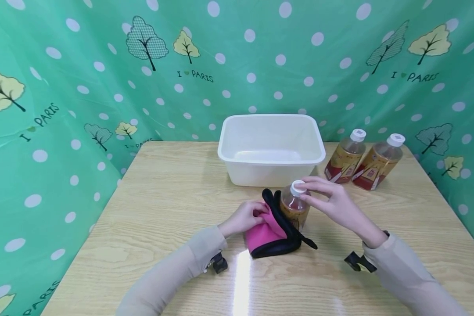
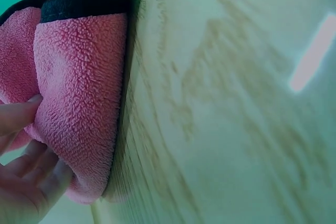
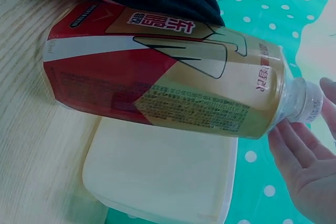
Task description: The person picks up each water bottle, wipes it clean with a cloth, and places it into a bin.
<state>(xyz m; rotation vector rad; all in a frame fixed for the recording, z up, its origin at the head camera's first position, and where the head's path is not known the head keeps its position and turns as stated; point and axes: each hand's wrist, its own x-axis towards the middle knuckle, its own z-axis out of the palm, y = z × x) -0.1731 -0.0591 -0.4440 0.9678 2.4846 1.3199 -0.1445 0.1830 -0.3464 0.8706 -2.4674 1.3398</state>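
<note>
Bottle (image 1: 296, 214) stands vertical, right hand (image 1: 337, 202) pinching its upward-pointing cap (image 1: 298, 188), left hand (image 1: 242, 217) gripping pink cloth (image 1: 265, 235).

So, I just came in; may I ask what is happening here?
A person's left hand pinches a pink cloth with black edges. The right hand grips a bottle at the top, around its white cap. That bottle is upright, close beside the cloth and in front of a white tub. Two other bottles stand to the right.

Booth-like setup: table (image 1: 170, 197), spotted curtain (image 1: 245, 55)
</note>
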